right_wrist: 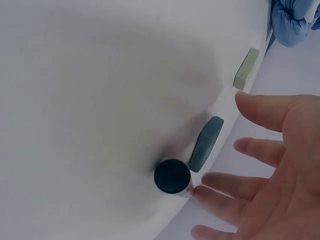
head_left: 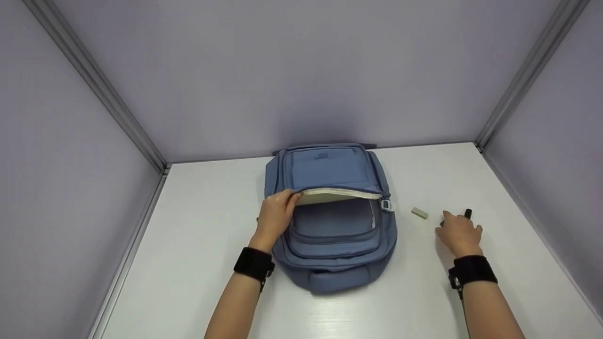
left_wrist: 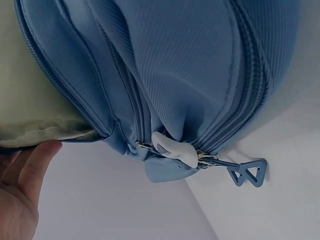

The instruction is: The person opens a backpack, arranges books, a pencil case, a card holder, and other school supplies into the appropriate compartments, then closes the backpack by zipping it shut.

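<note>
A blue backpack [head_left: 337,278] lies on the white table with its front pocket [head_left: 337,219] unzipped. My left hand [head_left: 274,214] pinches the edge of the pocket flap [head_left: 330,192] and holds it up, so the pale lining [left_wrist: 35,110] shows. To the right of the bag, my right hand [head_left: 459,230] hovers low over the table, fingers spread. In the right wrist view, a cylinder with a black round end [right_wrist: 172,176] stands close to its fingertips; whether they touch cannot be told. Beside that lies a dark green bar [right_wrist: 206,144].
A pale green block [head_left: 419,213] lies between the backpack and my right hand. A white buckle-like tag [head_left: 387,205] hangs at the bag's right side. Blue triangular zipper pulls [left_wrist: 250,172] dangle from the bag. Pale panels [head_left: 320,70] wall in the table.
</note>
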Demonstrator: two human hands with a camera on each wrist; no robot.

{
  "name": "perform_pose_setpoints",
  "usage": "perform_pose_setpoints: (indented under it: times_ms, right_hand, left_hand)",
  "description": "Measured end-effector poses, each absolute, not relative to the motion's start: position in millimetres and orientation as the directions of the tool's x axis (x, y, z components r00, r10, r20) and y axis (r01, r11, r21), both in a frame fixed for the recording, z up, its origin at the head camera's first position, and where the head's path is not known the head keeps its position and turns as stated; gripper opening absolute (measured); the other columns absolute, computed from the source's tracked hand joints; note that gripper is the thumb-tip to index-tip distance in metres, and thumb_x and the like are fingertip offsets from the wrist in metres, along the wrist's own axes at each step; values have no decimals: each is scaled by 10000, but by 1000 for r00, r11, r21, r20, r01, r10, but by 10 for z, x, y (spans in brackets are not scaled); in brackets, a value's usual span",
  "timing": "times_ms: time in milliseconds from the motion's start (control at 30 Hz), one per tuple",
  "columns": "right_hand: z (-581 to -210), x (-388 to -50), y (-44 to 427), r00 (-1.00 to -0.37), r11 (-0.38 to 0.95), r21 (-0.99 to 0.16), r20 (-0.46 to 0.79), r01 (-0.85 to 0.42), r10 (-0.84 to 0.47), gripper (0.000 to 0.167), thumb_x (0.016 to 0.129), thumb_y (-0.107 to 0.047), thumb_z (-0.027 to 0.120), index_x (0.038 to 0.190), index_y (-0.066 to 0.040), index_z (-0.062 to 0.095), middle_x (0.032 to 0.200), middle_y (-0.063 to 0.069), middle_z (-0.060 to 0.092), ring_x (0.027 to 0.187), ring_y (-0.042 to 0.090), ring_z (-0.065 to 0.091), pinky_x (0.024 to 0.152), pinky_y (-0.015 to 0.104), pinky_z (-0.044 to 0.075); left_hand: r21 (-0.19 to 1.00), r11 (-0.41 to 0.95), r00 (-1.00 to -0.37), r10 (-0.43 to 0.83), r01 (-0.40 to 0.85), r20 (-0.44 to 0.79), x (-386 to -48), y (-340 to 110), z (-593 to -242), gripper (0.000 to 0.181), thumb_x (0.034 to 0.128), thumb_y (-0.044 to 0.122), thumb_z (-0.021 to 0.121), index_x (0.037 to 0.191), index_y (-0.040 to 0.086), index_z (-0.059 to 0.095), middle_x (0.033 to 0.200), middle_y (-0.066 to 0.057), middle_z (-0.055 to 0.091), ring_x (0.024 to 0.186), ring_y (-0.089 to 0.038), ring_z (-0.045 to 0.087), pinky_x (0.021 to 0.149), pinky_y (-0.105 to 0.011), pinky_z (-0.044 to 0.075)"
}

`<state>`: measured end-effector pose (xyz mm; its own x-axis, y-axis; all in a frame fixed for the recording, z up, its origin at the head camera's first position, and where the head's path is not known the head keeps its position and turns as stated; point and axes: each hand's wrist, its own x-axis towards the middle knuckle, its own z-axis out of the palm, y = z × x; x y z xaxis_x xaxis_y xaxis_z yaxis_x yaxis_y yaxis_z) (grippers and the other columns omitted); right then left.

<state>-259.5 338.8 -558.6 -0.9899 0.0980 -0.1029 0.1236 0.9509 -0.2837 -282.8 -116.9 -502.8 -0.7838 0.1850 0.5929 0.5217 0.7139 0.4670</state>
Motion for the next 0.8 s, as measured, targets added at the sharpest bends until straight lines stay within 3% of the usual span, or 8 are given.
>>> perform_pose_setpoints:
  times_ms: [167,467,800]
  right_hand:
    - [-5601,-2577,3458,-993,956,-275,-88,103,82,485,851,-11,614,1304,128,509,1227,417,483,1082,593,489,828,691,410]
    - [-5678,-2555,3550,-995,951,-293,-34,98,93,323,917,-59,601,1184,122,596,1073,383,593,944,553,584,656,623,484]
    - [-5721,-2550,3550,-994,943,-316,14,100,110,368,895,-58,634,1203,137,582,1087,384,589,950,549,592,679,622,492]
  left_hand:
    - [467,713,-786,191,522,587,-2821,-1168,-5036,250,1003,265,582,904,64,691,780,-47,685,705,-183,668,624,-364,526]
    - [465,710,-780,190,528,596,-2812,-1154,-5042,233,1000,247,591,912,58,695,794,-54,694,721,-194,677,632,-369,529]
    - [465,712,-782,191,526,594,-2805,-1149,-5040,223,1002,236,589,916,57,691,784,-52,684,707,-193,667,620,-373,523]
